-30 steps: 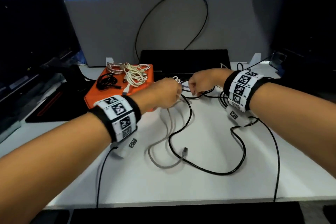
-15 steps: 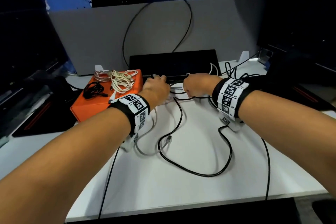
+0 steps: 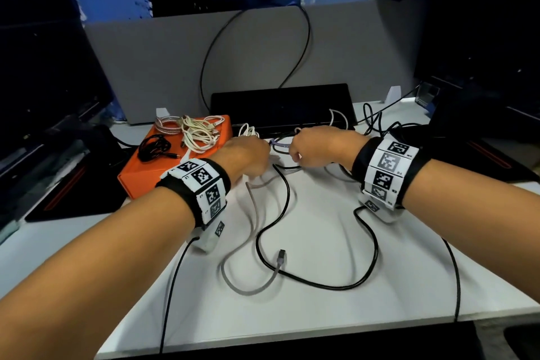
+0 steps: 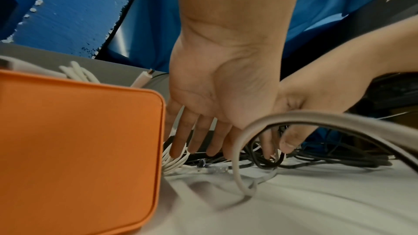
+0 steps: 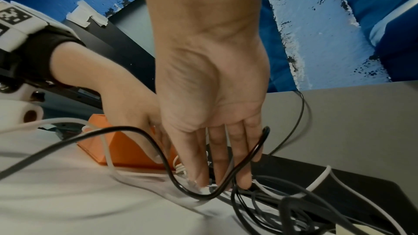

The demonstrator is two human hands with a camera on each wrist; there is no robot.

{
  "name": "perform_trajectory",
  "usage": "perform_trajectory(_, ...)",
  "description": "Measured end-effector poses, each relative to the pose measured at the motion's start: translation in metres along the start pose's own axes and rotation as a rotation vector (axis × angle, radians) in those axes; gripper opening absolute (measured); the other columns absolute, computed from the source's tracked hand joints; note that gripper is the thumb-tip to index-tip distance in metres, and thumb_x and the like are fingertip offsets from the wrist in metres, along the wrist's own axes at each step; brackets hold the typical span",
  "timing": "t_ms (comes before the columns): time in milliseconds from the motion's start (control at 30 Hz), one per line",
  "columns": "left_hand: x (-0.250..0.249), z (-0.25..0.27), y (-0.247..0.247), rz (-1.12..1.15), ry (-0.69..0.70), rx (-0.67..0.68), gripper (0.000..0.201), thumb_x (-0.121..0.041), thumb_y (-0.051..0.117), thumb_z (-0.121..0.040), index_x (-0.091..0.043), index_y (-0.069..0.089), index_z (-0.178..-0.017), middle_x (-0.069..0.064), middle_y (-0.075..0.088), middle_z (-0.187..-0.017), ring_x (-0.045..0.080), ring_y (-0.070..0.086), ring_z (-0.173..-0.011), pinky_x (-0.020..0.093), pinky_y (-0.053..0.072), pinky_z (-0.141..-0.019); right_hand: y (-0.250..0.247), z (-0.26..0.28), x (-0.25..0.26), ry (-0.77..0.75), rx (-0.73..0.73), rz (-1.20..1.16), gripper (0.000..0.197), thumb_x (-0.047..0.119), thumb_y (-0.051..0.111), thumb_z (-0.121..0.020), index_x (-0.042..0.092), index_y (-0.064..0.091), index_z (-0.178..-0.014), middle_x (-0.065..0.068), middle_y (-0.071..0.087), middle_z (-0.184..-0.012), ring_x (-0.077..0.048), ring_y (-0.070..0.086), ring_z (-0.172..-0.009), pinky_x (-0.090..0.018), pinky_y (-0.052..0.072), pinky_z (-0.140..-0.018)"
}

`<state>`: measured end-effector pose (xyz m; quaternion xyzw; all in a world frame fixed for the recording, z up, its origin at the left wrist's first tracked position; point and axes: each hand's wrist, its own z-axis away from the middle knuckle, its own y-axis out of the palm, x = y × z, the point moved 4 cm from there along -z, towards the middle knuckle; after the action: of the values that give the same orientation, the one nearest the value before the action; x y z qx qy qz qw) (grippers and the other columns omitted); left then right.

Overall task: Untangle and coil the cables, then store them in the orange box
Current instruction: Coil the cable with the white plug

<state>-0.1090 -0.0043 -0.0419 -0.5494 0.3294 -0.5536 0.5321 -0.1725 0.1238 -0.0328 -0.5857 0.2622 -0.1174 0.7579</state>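
Observation:
The orange box (image 3: 163,175) stands closed at the left, with a black coil (image 3: 155,149) and white coiled cables (image 3: 198,134) lying on its lid. Behind it and to its right lies a tangle of black and white cables (image 5: 282,203). My left hand (image 3: 248,155) reaches into the tangle beside the box, fingers (image 4: 201,140) straight, the outermost one touching a white coil (image 4: 174,162). My right hand (image 3: 315,146) is close beside it; thumb and forefinger (image 5: 199,176) pinch a thin cable in the tangle. A black cable (image 5: 248,158) loops across its fingers. A grey cable (image 3: 254,289) trails toward me.
A flat black bar (image 3: 280,102) lies behind the tangle, against a grey partition (image 3: 263,52). Dark monitors stand at both sides. A long black cable loop (image 3: 321,283) lies mid-table. Thin black leads from my wrist cameras (image 3: 172,286) run off the white table's front edge (image 3: 263,342).
Both hands have moved away from me, toward the tangle at the black bar. The left hand has gone past the box's corner. The grey and black loops lie looser behind my wrists.

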Motion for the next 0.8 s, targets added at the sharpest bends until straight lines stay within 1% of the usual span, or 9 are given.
perform_trajectory(100, 0.003, 0.004, 0.009, 0.029, 0.042, 0.026, 0.036, -0.027, 0.046, -0.097, -0.016, 0.065, -0.126, 0.006, 0.065, -0.126, 0.029, 0.063, -0.111, 0.043, 0.056, -0.091, 0.004, 0.008, -0.007, 0.01, 0.062, -0.041, 0.024, 0.009, 0.047, -0.092, 0.006, 0.07, -0.091, -0.006, 0.068, -0.09, -0.028, 0.061, -0.078, -0.035, 0.05, -0.066)
perform_trajectory(200, 0.012, 0.009, 0.001, 0.115, 0.072, -0.089, 0.028, -0.02, 0.05, -0.094, -0.017, 0.072, -0.11, 0.004, 0.071, -0.114, 0.029, 0.067, -0.103, 0.045, 0.059, -0.088, 0.0, 0.016, -0.016, 0.019, 0.05, -0.098, 0.021, 0.014, 0.051, -0.091, 0.009, 0.071, -0.087, -0.004, 0.069, -0.091, -0.027, 0.064, -0.084, -0.037, 0.054, -0.073)
perform_trajectory(300, 0.037, 0.016, -0.027, 0.318, -0.025, -0.319, 0.027, -0.01, 0.052, -0.09, -0.021, 0.075, -0.098, 0.003, 0.074, -0.102, 0.028, 0.068, -0.096, 0.036, 0.057, -0.084, -0.014, 0.022, -0.022, -0.02, -0.092, -0.238, 0.02, 0.021, 0.053, -0.094, 0.028, 0.068, -0.083, 0.009, 0.068, -0.093, -0.021, 0.064, -0.095, -0.038, 0.055, -0.084)
perform_trajectory(367, 0.049, 0.026, -0.039, 0.437, -0.086, -0.411, 0.024, -0.012, 0.054, -0.093, -0.02, 0.076, -0.099, 0.003, 0.075, -0.102, 0.027, 0.068, -0.096, 0.032, 0.054, -0.082, -0.021, 0.024, -0.027, -0.021, -0.232, -0.299, 0.02, 0.023, 0.053, -0.096, 0.029, 0.072, -0.096, 0.01, 0.07, -0.105, -0.021, 0.063, -0.102, -0.04, 0.055, -0.09)
perform_trajectory(433, 0.038, 0.038, -0.038, 0.513, 0.003, -0.296, 0.019, -0.029, 0.058, -0.1, -0.019, 0.074, -0.097, -0.001, 0.074, -0.101, 0.02, 0.067, -0.095, 0.029, 0.049, -0.081, -0.02, 0.026, -0.031, -0.009, -0.233, -0.256, 0.025, 0.024, 0.055, -0.096, 0.03, 0.07, -0.116, 0.007, 0.066, -0.122, -0.022, 0.061, -0.113, -0.043, 0.053, -0.096)
perform_trajectory(500, 0.008, 0.053, -0.023, 0.509, 0.176, -0.011, 0.034, -0.055, 0.056, -0.099, -0.025, 0.071, -0.103, -0.009, 0.07, -0.104, 0.014, 0.062, -0.098, 0.029, 0.047, -0.086, -0.01, 0.028, -0.031, -0.002, -0.021, -0.177, 0.036, 0.028, 0.062, -0.096, 0.03, 0.062, -0.133, 0.006, 0.058, -0.134, -0.022, 0.056, -0.119, -0.038, 0.049, -0.098)
perform_trajectory(567, -0.019, 0.061, -0.005, 0.346, 0.279, 0.163, 0.057, -0.072, 0.055, -0.09, -0.025, 0.066, -0.12, -0.008, 0.067, -0.115, 0.017, 0.059, -0.105, 0.035, 0.049, -0.094, 0.004, 0.033, -0.028, 0.006, 0.22, -0.179, 0.048, 0.032, 0.068, -0.094, 0.032, 0.056, -0.141, 0.008, 0.052, -0.131, -0.017, 0.05, -0.115, -0.033, 0.045, -0.095)
perform_trajectory(667, -0.044, 0.056, 0.011, 0.164, 0.296, 0.136, 0.061, -0.062, 0.064, -0.09, -0.017, 0.057, -0.131, 0.002, 0.061, -0.117, 0.022, 0.055, -0.101, 0.034, 0.047, -0.085, 0.023, 0.035, -0.026, 0.021, 0.278, -0.185, 0.049, 0.031, 0.074, -0.088, 0.033, 0.058, -0.134, 0.012, 0.048, -0.117, -0.016, 0.05, -0.109, -0.038, 0.049, -0.098)
perform_trajectory(800, -0.058, 0.047, 0.008, 0.287, 0.271, 0.107, 0.041, -0.033, 0.069, -0.093, -0.015, 0.056, -0.128, -0.006, 0.062, -0.091, 0.019, 0.057, -0.089, 0.029, 0.043, -0.073, 0.025, 0.039, -0.029, -0.003, 0.15, -0.233, 0.012, 0.022, 0.069, -0.091, 0.028, 0.065, -0.1, 0.014, 0.057, -0.097, -0.017, 0.056, -0.096, -0.033, 0.049, -0.083)
